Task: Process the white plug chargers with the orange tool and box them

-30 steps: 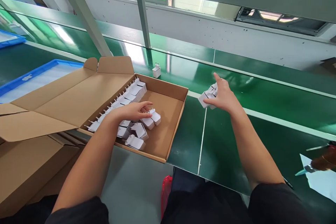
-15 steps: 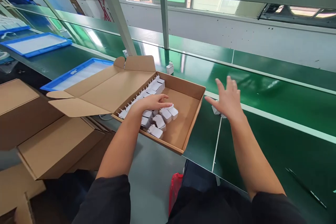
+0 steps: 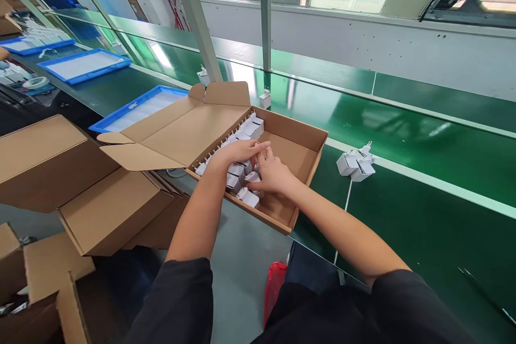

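An open cardboard box [image 3: 298, 153] holds white plug chargers with two-pin tops, a row of them [image 3: 250, 128] along its left wall. My left hand [image 3: 239, 151] lies over the chargers, its fingers stretched toward my right hand; its fingertips are partly hidden. Reaching in from the right, my right hand [image 3: 274, 173] has its fingers curled round a white plug charger [image 3: 253, 177], mostly covered by the hand. Nearer the front wall sits a loose charger [image 3: 248, 197]. A cluster of chargers [image 3: 357, 164] stands on the green bench right of the box.
Behind the box stands a single charger [image 3: 265, 99]. Blue-rimmed trays [image 3: 139, 110] lie to the left. Other cardboard boxes [image 3: 116, 209] are stacked at lower left. A thin pen-like tool [image 3: 487, 296] rests on the bench at right. A metal post [image 3: 197, 21] rises behind.
My right hand has moved left from beside the bench chargers into the box and closed on a charger. My left hand stays over the chargers. The view has shifted slightly.
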Motion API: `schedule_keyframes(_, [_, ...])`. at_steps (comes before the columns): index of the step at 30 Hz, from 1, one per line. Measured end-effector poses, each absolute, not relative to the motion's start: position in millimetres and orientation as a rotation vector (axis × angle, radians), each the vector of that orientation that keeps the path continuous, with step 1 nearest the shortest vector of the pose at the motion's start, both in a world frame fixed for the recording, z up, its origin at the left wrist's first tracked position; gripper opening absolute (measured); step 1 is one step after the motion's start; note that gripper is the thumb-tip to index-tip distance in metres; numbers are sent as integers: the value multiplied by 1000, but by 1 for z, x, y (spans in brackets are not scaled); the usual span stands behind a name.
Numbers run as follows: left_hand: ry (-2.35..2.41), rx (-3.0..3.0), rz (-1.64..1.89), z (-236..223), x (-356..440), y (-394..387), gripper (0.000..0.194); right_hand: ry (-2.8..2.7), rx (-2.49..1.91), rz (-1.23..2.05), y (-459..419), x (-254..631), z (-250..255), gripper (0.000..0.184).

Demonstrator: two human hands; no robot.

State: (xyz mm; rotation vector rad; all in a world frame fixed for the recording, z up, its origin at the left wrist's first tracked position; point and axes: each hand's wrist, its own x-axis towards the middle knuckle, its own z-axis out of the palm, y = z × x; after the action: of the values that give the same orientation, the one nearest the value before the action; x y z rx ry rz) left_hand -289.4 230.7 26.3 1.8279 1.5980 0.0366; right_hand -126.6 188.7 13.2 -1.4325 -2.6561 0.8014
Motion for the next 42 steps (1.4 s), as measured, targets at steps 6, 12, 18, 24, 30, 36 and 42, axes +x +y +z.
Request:
schedule_keyframes(6, [1584, 1810, 60, 25, -290, 232, 73, -2803, -1477, 627, 189, -126, 13, 107])
schedule_keyframes(12, [1690, 1877, 126, 27, -294, 235, 80, -2740, -1361, 479, 196, -107, 20, 87])
schedule_keyframes(18, [1614, 1765, 68, 13, -294, 246, 82, -2694, -1397, 504, 202, -84, 37, 63])
schedule_keyframes(24, [1551, 1868, 54, 14, -292, 238, 69, -2802, -1279, 743, 202, -68, 29, 63])
schedule_keyframes(30, [1457, 2008, -8, 25, -280, 226, 60, -3047, -1269, 670, 189, -61, 31, 98])
schedule_keyframes(36, [1477, 1890, -128, 30, -275, 221, 63, -2903, -1624, 480, 191, -73, 22, 80])
schedule_keyframes(42, [1465, 1816, -279, 35, -271, 220, 65, -2858, -1513, 598, 201, -70, 19, 79])
